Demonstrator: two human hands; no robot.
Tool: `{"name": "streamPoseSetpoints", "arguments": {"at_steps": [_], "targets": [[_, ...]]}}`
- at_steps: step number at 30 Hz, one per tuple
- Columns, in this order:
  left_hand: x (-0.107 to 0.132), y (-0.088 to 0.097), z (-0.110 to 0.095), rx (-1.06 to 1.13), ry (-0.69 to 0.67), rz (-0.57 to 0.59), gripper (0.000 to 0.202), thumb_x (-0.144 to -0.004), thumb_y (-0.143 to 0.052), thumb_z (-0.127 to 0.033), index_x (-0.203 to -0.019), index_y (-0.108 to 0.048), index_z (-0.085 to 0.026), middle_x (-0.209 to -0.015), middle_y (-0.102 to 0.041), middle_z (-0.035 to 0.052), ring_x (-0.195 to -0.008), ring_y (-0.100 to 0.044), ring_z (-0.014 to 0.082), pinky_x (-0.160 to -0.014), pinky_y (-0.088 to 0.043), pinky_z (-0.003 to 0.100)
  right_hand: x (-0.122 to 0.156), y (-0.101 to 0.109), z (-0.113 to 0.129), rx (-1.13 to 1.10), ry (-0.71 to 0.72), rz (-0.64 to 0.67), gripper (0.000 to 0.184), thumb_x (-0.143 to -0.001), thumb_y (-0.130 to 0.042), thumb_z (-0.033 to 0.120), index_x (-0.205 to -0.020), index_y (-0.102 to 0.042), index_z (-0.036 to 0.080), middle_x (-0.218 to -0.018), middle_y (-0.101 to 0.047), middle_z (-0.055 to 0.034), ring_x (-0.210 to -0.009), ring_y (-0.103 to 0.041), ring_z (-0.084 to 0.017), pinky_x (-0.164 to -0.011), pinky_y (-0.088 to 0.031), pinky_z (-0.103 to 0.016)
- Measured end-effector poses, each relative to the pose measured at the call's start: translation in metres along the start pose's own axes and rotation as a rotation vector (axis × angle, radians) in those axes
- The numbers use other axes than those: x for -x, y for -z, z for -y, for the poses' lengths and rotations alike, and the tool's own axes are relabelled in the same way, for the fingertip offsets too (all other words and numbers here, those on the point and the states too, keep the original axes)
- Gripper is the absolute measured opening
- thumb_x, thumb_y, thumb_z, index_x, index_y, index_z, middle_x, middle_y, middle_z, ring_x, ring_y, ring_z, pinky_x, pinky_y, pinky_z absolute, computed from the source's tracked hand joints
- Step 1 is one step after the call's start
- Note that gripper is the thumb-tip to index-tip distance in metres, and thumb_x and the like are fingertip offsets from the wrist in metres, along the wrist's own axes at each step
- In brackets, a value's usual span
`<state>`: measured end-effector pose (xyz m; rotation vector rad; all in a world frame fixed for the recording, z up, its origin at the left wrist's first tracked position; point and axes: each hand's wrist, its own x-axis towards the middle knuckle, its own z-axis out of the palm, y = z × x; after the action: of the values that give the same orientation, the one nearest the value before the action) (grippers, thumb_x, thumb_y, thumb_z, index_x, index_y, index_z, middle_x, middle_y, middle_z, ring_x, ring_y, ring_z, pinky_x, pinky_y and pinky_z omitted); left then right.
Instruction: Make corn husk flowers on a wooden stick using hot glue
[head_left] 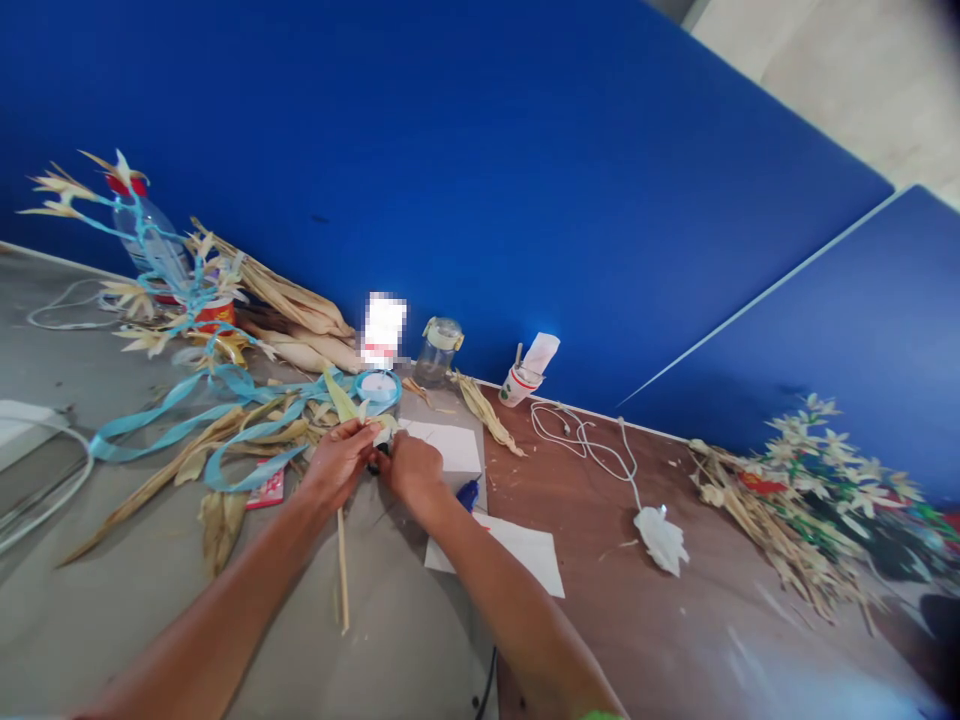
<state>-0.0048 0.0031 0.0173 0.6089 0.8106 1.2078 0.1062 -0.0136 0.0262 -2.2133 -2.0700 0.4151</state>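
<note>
My left hand (341, 458) is closed with its fingertips pinching a pale green corn husk (342, 398), whose tip points up and away. Close against it, my right hand (412, 466) is curled shut. A small dark object (380, 458) shows between the two hands, partly covered by the right fingers, and I cannot make out what it is. Just beyond the hands lies a roll of light blue ribbon tape (379, 390). A thin straw-coloured stick (343, 575) rests below my left wrist. Beside my right forearm is a blue tool (468, 494), largely hidden.
Dried husks (300, 300), looped blue ribbon (161, 430) and husk flowers by a plastic bottle (154, 240) crowd the left. At the back stand a glass jar (435, 352) and a paper cup (519, 385). A white cable (585, 435) and more husk flowers (817, 450) lie right.
</note>
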Motion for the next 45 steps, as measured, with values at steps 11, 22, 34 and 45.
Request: {"name": "streamPoseSetpoints", "arguments": {"at_steps": [11,22,34,45], "targets": [[0.001,0.001,-0.002,0.039,-0.012,0.083,0.024,-0.057,-0.076,-0.022,-0.057,-0.054,-0.014,-0.045,-0.040,-0.0084,-0.041,-0.035,0.0031,-0.044,-0.033,0.019,-0.005,0.003,0.011,0.017,-0.017,0.044,0.034,-0.079,-0.050,0.020,-0.112,-0.048,0.010,-0.095,-0.067,-0.0181,-0.087,-0.065,-0.029,-0.064,-0.045,-0.033],[0.004,0.004,-0.008,0.293,0.093,0.269,0.029,-0.067,-0.069,-0.012,-0.056,-0.043,-0.015,-0.048,-0.030,-0.0090,-0.042,-0.028,0.0028,-0.046,-0.033,0.019,0.034,0.010,-0.066,-1.583,-0.167,0.515,0.030,-0.060,-0.069,0.031,-0.081,-0.057,0.014,-0.060,-0.059,0.0010,-0.036,-0.026,-0.001,-0.038,-0.018,-0.017],[0.001,0.013,-0.009,0.440,0.182,0.280,0.029,-0.069,-0.065,-0.010,-0.054,-0.041,-0.015,-0.048,-0.032,-0.0075,-0.043,-0.033,0.0046,-0.049,-0.036,0.022,0.079,0.041,-0.057,-1.739,0.119,0.439,0.047,-0.060,-0.073,0.034,-0.101,-0.060,0.016,-0.063,-0.056,-0.0005,-0.051,-0.040,-0.008,-0.044,-0.020,-0.019],[0.000,0.012,-0.005,0.397,0.188,0.053,0.024,-0.064,-0.065,-0.010,-0.052,-0.045,-0.016,-0.044,-0.038,-0.0067,-0.040,-0.040,0.0070,-0.051,-0.043,0.025,0.082,0.015,-0.038,-1.635,0.208,0.586,0.052,-0.061,-0.073,0.048,-0.095,-0.061,0.011,-0.055,-0.054,0.0021,-0.044,-0.039,-0.005,-0.046,-0.024,-0.019]]}}
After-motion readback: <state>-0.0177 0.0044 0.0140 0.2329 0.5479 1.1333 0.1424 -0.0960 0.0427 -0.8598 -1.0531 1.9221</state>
